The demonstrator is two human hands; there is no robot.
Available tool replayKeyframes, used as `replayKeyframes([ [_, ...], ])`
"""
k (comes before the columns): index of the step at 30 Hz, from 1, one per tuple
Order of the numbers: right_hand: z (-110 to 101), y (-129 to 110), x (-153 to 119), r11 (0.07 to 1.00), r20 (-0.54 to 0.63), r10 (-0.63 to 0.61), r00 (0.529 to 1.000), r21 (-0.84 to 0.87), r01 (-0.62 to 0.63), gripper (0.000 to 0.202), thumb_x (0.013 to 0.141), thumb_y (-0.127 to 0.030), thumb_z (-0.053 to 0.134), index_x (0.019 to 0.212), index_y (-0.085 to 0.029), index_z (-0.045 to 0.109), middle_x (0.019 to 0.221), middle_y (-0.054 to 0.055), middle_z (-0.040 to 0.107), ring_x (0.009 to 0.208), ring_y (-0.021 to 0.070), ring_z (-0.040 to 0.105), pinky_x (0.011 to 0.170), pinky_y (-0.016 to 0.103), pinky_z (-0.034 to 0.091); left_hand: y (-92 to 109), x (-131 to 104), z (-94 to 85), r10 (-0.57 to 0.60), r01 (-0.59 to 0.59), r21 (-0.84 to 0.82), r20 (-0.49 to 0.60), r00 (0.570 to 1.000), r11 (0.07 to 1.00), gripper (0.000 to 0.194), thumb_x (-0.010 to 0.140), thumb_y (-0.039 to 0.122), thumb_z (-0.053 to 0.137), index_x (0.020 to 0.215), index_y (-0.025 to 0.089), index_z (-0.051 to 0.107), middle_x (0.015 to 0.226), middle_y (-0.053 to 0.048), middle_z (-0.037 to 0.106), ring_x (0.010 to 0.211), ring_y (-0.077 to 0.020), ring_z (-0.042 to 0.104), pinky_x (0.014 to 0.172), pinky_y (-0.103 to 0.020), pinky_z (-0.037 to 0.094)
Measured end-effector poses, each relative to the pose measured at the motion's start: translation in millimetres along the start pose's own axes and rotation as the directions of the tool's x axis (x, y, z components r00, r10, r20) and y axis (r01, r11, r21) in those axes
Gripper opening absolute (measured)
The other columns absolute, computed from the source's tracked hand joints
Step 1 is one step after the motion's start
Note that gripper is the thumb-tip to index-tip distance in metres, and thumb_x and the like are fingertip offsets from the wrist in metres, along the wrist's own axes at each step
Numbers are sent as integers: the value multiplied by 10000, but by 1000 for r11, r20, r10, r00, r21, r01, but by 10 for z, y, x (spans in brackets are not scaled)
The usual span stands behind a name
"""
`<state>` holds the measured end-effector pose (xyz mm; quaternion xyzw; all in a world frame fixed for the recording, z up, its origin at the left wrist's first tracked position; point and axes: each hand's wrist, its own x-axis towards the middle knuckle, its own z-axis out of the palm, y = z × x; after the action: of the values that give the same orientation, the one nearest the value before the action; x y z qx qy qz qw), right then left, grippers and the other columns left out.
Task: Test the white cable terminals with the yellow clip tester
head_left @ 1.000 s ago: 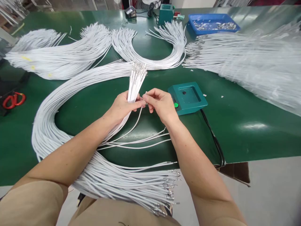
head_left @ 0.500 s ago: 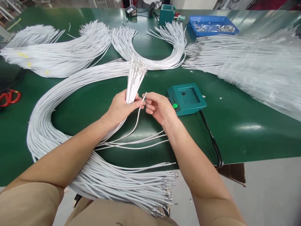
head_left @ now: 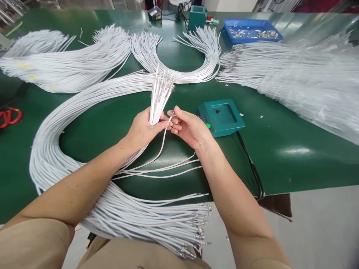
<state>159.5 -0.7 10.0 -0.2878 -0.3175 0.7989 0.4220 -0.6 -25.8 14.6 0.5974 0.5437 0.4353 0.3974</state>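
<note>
My left hand (head_left: pixel 143 127) is closed around a bundle of white wires (head_left: pixel 161 93), their metal-tipped ends pointing up. Between its thumb and fingers it also pinches one single white wire (head_left: pixel 162 140), which curves down toward the table. At that wire's upper end is my right hand (head_left: pixel 189 125), fingers curled, its thumb and fingertips around the tip. The tip itself is partly hidden by the fingers. Below my forearms, the wires' other ends (head_left: pixel 193 224), with metal terminals, hang over the table's front edge. A few loose wires (head_left: pixel 168 170) stretch beneath my right wrist.
Right of my hands sits a green device (head_left: pixel 221 117) with a lit button and black cable (head_left: pixel 251 164). A blue tray (head_left: pixel 254 22) of small metal parts stands behind. More white wire bundles (head_left: pixel 67 69) lie at the back left, a plastic-covered one (head_left: pixel 303 78) right. Red-handled scissors (head_left: pixel 11 116) lie far left.
My right thumb has lifted a little and the fingers have shifted around the single wire's tip. My left hand keeps its hold. The whole view has moved slightly.
</note>
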Motion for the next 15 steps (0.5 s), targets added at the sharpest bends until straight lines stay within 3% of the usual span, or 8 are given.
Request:
replayKeyframes([
  [7,14,3,-29,974,-99,-143,985,-191,122,237,735,-371,778,799,-150,726,678,-12,634,574,66,546,568,205,473,15,10,9,-24,22,-110,-24,999,994,244,686,235,754,845,166,583,795,-3,702,724,-166,677,746,-305,538],
  [11,62,-1,-49,944,-139,-210,968,-288,163,184,734,-328,758,792,-155,729,701,-4,665,602,71,579,629,214,517,14,10,12,-38,34,-134,-26,999,990,247,681,225,757,844,166,581,778,3,691,694,-150,658,688,-280,529],
  [15,77,-24,-51,921,-207,-209,956,-370,122,112,717,-255,725,715,-148,691,642,-21,624,556,64,554,564,197,502,21,4,19,-43,42,-193,-4,999,980,256,675,217,765,837,167,573,778,10,672,696,-151,667,667,-273,525],
])
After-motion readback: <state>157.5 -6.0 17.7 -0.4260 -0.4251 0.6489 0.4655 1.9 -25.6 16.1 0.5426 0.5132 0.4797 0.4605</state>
